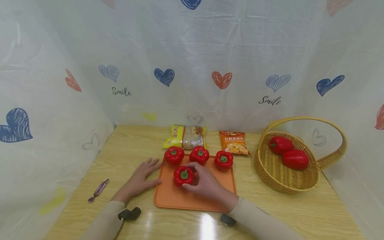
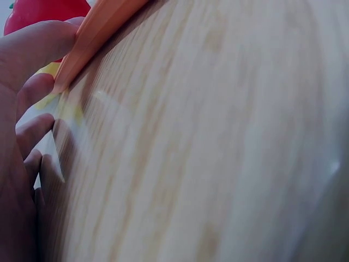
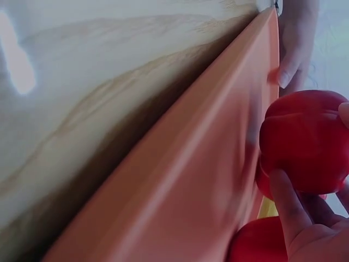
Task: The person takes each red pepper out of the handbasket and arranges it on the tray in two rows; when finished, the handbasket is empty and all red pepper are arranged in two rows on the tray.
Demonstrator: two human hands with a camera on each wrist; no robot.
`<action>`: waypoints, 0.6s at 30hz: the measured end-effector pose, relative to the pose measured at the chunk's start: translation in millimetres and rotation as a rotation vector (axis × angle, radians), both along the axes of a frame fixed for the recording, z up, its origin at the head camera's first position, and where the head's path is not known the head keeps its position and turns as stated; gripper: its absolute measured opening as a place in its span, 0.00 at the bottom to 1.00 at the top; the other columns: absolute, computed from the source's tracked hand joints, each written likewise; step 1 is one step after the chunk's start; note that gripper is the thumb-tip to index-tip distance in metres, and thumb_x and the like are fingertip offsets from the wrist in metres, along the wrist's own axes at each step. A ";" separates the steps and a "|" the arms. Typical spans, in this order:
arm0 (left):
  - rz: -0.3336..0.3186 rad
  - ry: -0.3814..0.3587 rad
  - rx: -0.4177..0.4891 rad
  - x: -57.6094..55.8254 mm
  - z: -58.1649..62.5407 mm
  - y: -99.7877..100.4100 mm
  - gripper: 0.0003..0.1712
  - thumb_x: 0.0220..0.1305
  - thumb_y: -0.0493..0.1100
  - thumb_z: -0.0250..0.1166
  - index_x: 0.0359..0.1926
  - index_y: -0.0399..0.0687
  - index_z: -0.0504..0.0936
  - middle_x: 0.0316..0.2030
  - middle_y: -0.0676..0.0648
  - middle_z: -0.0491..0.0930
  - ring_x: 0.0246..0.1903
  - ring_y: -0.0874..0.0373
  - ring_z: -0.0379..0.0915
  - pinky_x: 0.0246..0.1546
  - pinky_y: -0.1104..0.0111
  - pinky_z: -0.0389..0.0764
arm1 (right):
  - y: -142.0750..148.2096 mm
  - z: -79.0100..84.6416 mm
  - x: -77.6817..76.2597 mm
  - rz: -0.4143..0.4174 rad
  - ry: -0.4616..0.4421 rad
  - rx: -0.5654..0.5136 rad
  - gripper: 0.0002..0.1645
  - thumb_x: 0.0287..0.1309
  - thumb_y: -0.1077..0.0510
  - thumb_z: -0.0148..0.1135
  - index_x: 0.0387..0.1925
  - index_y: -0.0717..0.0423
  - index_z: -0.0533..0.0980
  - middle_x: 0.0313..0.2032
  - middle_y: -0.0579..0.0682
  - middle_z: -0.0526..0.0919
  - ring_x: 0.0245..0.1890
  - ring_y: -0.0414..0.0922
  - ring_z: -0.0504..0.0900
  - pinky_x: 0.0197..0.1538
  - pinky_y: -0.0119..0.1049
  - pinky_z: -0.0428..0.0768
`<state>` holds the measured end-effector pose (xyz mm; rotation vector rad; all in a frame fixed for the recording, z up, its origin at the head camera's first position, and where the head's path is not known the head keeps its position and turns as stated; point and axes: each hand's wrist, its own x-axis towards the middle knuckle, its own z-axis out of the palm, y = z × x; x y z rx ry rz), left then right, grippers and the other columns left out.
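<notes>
My right hand [image 1: 205, 182] grips a red bell pepper [image 1: 182, 176] with a green stem, thumb on its near side and fingers on its far side. In the right wrist view the same pepper [image 3: 305, 143] sits between thumb and fingers. Beneath it lies an orange tray [image 1: 171, 200]. Along the tray's far edge stand a left pepper [image 1: 174, 155], a middle pepper [image 1: 199, 155] and a right pepper [image 1: 223, 160]. My left hand [image 1: 141, 180] lies with spread fingers at the tray's left edge; its thumb meets the rim [image 2: 90, 41] in the left wrist view.
A wicker basket [image 1: 270, 180] with a tall handle stands on the right, holding two red peppers [image 1: 295, 159]. Behind the tray are a yellow snack bag [image 1: 184, 137] and an orange snack packet [image 1: 234, 142]. A purple-wrapped candy [image 1: 99, 190] lies at the left of the wooden table.
</notes>
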<state>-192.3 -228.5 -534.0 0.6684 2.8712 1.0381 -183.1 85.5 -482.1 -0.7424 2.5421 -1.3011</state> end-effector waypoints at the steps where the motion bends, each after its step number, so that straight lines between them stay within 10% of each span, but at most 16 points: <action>1: 0.000 0.001 0.000 -0.1 -0.1 0.1 0.44 0.63 0.60 0.70 0.74 0.48 0.69 0.76 0.42 0.61 0.78 0.37 0.43 0.75 0.40 0.40 | -1.7 -0.7 -0.6 0.002 -0.001 -0.004 0.36 0.56 0.46 0.77 0.62 0.42 0.69 0.56 0.40 0.79 0.52 0.41 0.81 0.53 0.33 0.83; 18: 0.003 -0.004 -0.006 0.3 1.3 0.4 0.43 0.64 0.60 0.69 0.75 0.49 0.69 0.76 0.41 0.61 0.78 0.37 0.43 0.75 0.39 0.40 | -27.5 -7.8 -3.7 0.052 0.005 -0.042 0.37 0.57 0.49 0.76 0.63 0.45 0.68 0.57 0.42 0.78 0.53 0.40 0.81 0.56 0.33 0.82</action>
